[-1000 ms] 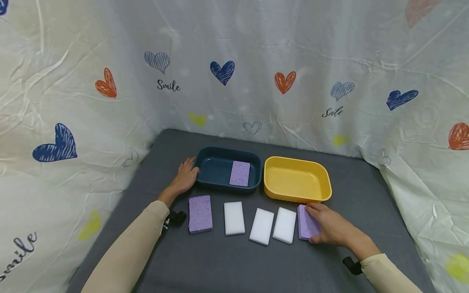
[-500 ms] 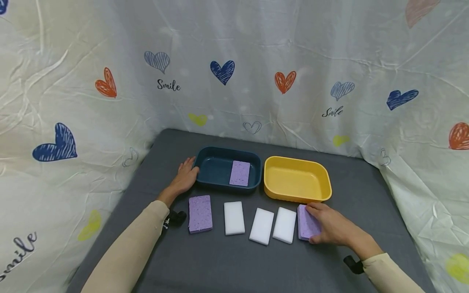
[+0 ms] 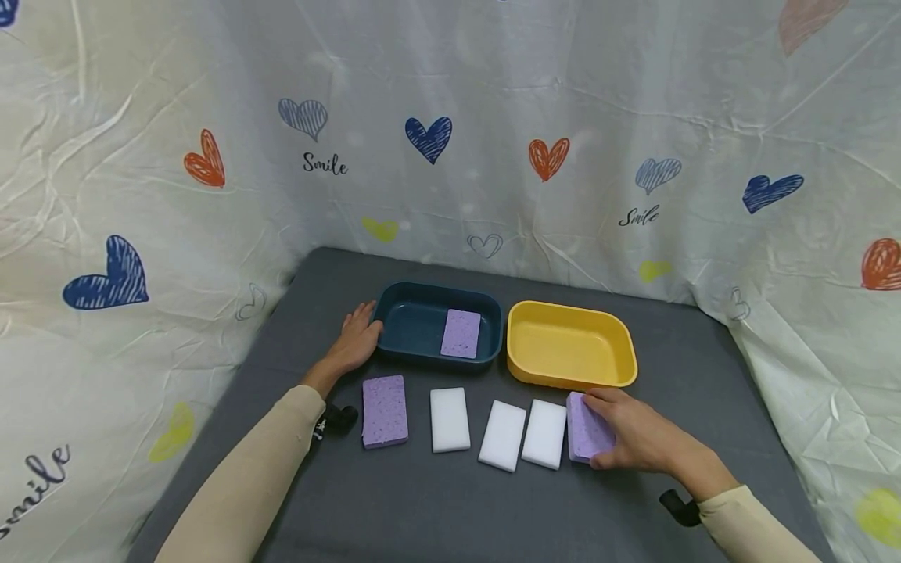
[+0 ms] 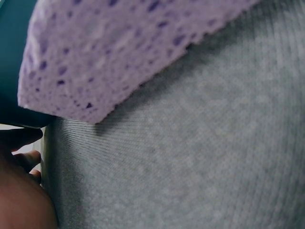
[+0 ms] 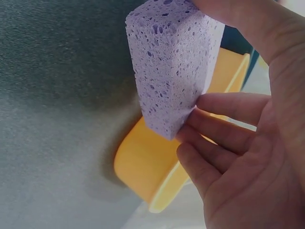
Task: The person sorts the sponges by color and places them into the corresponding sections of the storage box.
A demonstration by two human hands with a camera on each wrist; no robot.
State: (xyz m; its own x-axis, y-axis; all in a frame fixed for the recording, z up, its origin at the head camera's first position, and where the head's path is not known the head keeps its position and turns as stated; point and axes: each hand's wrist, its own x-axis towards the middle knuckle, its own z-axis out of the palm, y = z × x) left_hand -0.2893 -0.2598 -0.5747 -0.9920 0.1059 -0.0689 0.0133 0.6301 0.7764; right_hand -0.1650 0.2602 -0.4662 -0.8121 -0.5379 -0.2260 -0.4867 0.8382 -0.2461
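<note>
My right hand (image 3: 637, 434) grips a purple sponge (image 3: 586, 428) by its two ends, thumb at the near end and fingers at the far end, just in front of the yellow tray (image 3: 517, 367). The right wrist view shows the same sponge (image 5: 164, 67) between thumb and fingertips. My left hand (image 3: 354, 340) rests with extended fingers against the left end of the dark blue tray (image 3: 408, 356). Inside that tray lies another purple sponge (image 3: 461, 334). A third purple sponge (image 3: 385, 412) lies on the table near my left wrist, and it fills the top of the left wrist view.
Three white sponges stand in a row between the purple ones: one on the left (image 3: 450, 420), one in the middle (image 3: 503, 435), one on the right (image 3: 544, 434) close beside the gripped sponge. The grey table (image 3: 450, 516) ends at a heart-printed curtain (image 3: 493, 156).
My right hand has shifted the gripped purple sponge slightly left, and the rightmost white sponge has moved slightly left too. My left hand stays in place at the blue tray.
</note>
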